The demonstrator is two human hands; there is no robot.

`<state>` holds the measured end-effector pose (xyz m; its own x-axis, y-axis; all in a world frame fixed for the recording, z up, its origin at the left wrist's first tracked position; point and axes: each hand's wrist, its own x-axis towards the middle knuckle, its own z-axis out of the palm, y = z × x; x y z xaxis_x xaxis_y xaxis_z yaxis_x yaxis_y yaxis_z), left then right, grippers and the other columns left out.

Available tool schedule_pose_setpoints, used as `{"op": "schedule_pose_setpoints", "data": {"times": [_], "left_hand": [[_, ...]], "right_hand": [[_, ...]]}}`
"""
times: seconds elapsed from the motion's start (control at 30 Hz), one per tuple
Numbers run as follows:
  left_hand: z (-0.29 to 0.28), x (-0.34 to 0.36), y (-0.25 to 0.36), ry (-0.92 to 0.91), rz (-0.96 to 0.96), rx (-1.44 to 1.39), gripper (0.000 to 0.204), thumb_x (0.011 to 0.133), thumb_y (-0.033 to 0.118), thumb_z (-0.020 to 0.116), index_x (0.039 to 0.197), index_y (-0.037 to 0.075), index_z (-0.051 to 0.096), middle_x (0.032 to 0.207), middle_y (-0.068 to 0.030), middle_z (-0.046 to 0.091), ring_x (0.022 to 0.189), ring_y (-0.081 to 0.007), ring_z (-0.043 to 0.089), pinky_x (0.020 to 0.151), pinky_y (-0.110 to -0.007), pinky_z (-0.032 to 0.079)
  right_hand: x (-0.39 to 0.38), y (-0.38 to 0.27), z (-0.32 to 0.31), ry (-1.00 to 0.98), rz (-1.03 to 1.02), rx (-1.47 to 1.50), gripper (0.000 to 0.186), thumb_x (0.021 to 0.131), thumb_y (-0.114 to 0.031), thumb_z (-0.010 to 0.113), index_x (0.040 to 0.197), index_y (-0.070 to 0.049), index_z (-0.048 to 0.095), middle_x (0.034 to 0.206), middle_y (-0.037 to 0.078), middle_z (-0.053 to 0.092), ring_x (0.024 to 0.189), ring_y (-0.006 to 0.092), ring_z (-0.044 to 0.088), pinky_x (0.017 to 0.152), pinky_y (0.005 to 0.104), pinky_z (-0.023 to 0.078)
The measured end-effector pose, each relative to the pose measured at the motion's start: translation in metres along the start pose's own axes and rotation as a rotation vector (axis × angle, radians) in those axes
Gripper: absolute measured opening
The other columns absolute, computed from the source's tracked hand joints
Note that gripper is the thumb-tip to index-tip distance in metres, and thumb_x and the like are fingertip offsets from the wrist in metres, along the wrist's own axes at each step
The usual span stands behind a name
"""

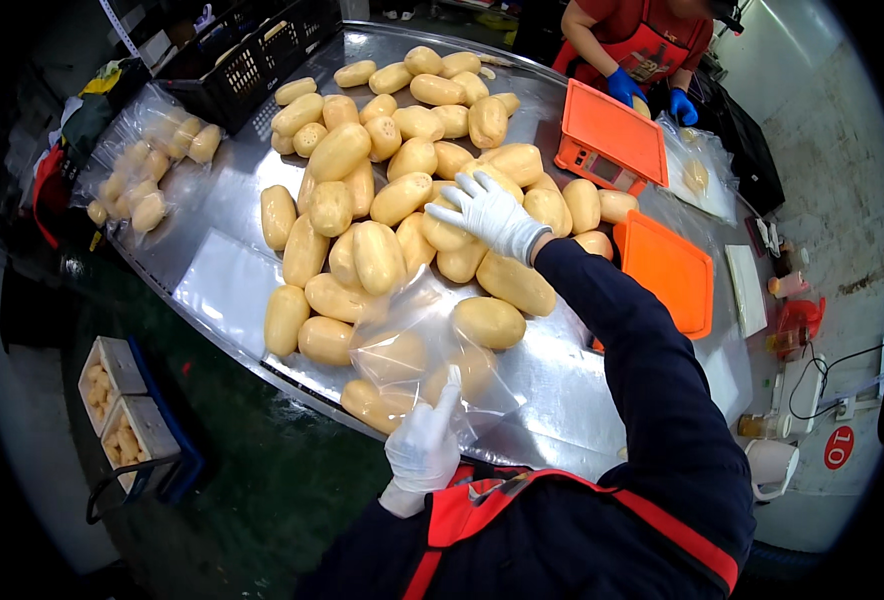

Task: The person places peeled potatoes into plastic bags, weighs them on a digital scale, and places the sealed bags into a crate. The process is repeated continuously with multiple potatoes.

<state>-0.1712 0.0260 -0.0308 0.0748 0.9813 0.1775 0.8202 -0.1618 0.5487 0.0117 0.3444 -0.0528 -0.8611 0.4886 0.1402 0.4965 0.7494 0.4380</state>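
Many peeled, pale-yellow lotus root pieces (380,258) lie heaped on a steel table (222,215). My right hand (477,215), in a white glove, reaches into the heap with its fingers apart, resting on a piece near the orange scales. My left hand (424,440), also white-gloved, grips a clear plastic bag (412,310) at the table's near edge, index finger pointing up along it. Pieces lie under or inside the bag; I cannot tell which.
Orange scales (610,130) (664,272) stand right. A co-worker (632,40) in red, blue-gloved, works behind them. Bagged roots (142,170) and black crates (237,65) sit left; white crates (112,390) stand on the floor. A kettle (772,470) and cables are by the wall.
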Motion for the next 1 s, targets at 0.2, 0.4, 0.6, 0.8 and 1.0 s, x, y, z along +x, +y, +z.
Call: {"op": "schedule_pose_setpoints", "data": {"times": [0.2, 0.4, 0.6, 0.8, 1.0], "left_hand": [[-0.005, 0.006, -0.003, 0.021, -0.047, -0.092, 0.079, 0.075, -0.005, 0.067, 0.147, 0.025, 0.059, 0.072, -0.0081, 0.050, 0.063, -0.0302, 0.059, 0.059, -0.044, 0.049], [-0.010, 0.012, 0.007, 0.038, -0.040, -0.180, 0.079, 0.077, -0.009, 0.066, 0.149, 0.022, 0.055, 0.073, -0.0104, 0.050, 0.064, -0.0315, 0.057, 0.063, -0.046, 0.048], [-0.008, 0.009, 0.029, 0.028, -0.040, -0.127, 0.073, 0.083, -0.008, 0.066, 0.149, 0.019, 0.056, 0.073, -0.0056, 0.045, 0.062, -0.0228, 0.051, 0.062, -0.042, 0.046], [-0.008, 0.000, 0.060, 0.194, 0.106, -0.004, 0.068, 0.084, -0.010, 0.064, 0.147, 0.017, 0.059, 0.073, -0.0064, 0.047, 0.062, -0.0226, 0.052, 0.062, -0.039, 0.047], [-0.034, 0.004, 0.090, 0.292, 0.085, 0.008, 0.056, 0.090, -0.007, 0.063, 0.142, 0.015, 0.064, 0.077, -0.0095, 0.053, 0.069, -0.0255, 0.054, 0.069, -0.039, 0.049]], "right_hand": [[-0.017, -0.013, -0.044, -0.020, 0.513, 0.936, 0.063, 0.092, -0.015, 0.064, 0.151, -0.014, 0.043, 0.135, 0.015, 0.057, 0.120, 0.0318, 0.060, 0.105, 0.0411, 0.046], [-0.152, -0.026, -0.044, 0.525, 0.468, 3.142, 0.067, 0.099, -0.051, 0.060, 0.147, -0.007, 0.046, 0.135, 0.017, 0.063, 0.118, 0.0327, 0.065, 0.097, 0.0494, 0.056], [-0.264, -0.009, -0.101, 0.842, 1.250, 1.880, 0.068, 0.096, -0.039, 0.068, 0.150, -0.006, 0.043, 0.135, 0.016, 0.062, 0.120, 0.0301, 0.063, 0.103, 0.0474, 0.051], [-0.345, 0.025, -0.096, -0.175, 1.378, 0.061, 0.093, 0.068, -0.045, 0.079, 0.150, -0.018, 0.047, 0.106, 0.014, 0.064, 0.100, 0.0325, 0.062, 0.083, 0.0451, 0.045], [-0.368, 0.014, -0.082, -0.238, 1.370, 0.079, 0.094, 0.070, -0.052, 0.082, 0.152, -0.022, 0.046, 0.120, 0.012, 0.061, 0.112, 0.0330, 0.058, 0.090, 0.0472, 0.043]]}}
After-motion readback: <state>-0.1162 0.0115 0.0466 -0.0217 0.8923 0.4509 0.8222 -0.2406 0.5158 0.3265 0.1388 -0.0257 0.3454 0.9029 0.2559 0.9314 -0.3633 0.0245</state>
